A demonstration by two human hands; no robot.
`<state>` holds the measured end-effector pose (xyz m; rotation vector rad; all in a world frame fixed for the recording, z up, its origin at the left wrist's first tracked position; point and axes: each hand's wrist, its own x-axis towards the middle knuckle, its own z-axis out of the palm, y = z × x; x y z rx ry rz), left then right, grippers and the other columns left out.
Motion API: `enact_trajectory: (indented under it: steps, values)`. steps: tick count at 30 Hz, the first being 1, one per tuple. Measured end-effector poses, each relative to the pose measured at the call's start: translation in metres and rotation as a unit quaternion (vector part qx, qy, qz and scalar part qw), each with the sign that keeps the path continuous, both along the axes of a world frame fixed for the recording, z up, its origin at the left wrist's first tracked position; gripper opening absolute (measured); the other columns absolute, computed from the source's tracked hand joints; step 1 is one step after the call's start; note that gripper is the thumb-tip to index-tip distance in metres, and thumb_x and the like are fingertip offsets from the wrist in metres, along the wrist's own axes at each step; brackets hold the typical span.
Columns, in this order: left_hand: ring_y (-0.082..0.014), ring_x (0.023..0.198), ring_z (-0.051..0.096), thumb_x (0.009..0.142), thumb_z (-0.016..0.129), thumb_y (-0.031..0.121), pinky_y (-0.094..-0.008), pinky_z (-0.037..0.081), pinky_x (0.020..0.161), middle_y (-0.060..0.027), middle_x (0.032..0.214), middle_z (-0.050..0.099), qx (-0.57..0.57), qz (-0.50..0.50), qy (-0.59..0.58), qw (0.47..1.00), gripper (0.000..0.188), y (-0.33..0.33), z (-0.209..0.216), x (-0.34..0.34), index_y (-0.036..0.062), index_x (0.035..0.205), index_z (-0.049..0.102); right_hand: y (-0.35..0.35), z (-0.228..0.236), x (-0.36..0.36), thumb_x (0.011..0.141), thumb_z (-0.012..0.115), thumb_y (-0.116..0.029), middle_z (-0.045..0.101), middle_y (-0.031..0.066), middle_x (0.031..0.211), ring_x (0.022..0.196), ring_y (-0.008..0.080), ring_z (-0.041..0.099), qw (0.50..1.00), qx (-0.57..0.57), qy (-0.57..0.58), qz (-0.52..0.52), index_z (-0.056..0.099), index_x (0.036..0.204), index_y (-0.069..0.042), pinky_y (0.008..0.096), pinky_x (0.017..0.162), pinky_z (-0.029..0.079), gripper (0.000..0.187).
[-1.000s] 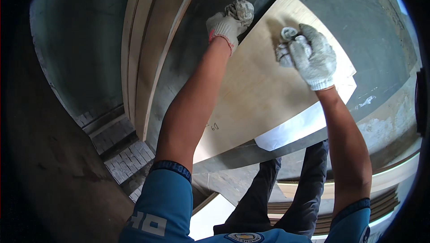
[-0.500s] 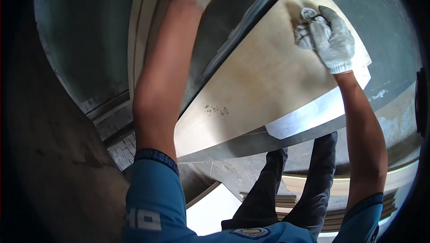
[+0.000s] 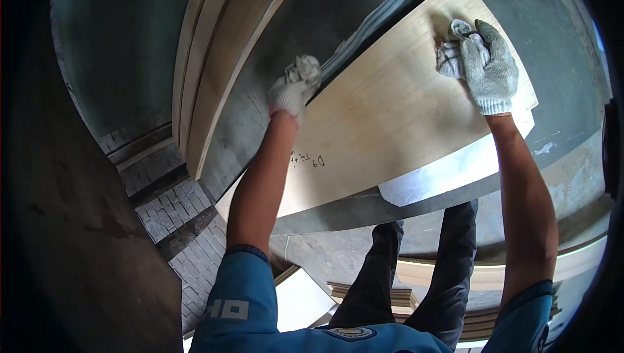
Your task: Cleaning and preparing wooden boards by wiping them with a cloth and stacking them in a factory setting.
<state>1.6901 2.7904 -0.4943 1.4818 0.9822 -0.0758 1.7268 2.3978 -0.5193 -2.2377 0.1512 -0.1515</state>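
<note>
1. Your left hand (image 3: 288, 95), at the picture's top border half a second ago, is back down beside the board's (image 3: 403, 93) long left edge, closer to you than a second ago.
2. The bunched cloth (image 3: 304, 70) in that hand shows again.
3. Your left forearm (image 3: 261, 184) no longer blocks the curved timber pieces (image 3: 231, 44); it now crosses the board's near left corner and partly hides the handwriting (image 3: 316, 160).
4. A pale streak (image 3: 383, 18) shows at greater length than a second ago.
5. More paving (image 3: 195, 255) shows at lower left.
</note>
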Motion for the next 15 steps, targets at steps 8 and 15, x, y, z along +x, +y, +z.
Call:
enact_trajectory:
  steps: [8, 15]
  values:
    - [-0.0243, 0.102, 0.067, 0.08, 0.059, -0.011, -0.0375, 0.057, 0.089, -0.0153, 0.118, 0.065, 0.12, -0.149, -0.01, 0.981, 0.041, -0.166, -0.027, 0.136, -0.0021, 0.12, 0.061, -0.002, 0.004, -0.005, 0.087, 0.068, -0.025, 0.07, 0.019, 0.108, 0.098, 0.0332, 0.069, 0.998, 0.054, -0.005, 0.006, 0.067, 0.117, -0.003, 0.0408, 0.087, 0.054, 0.038]
    - [-0.0247, 0.11, 0.062, 0.09, 0.057, 0.01, -0.0429, 0.049, 0.097, -0.0109, 0.12, 0.064, 0.269, -0.507, -0.103, 0.813, 0.036, -0.247, 0.04, 0.239, 0.0071, 0.126, 0.061, -0.033, 0.023, 0.011, 0.094, 0.06, -0.029, 0.068, 0.013, 0.119, 0.107, 0.028, 0.065, 0.965, 0.095, 0.189, 0.155, 0.063, 0.124, -0.007, 0.0373, 0.09, 0.052, 0.038]
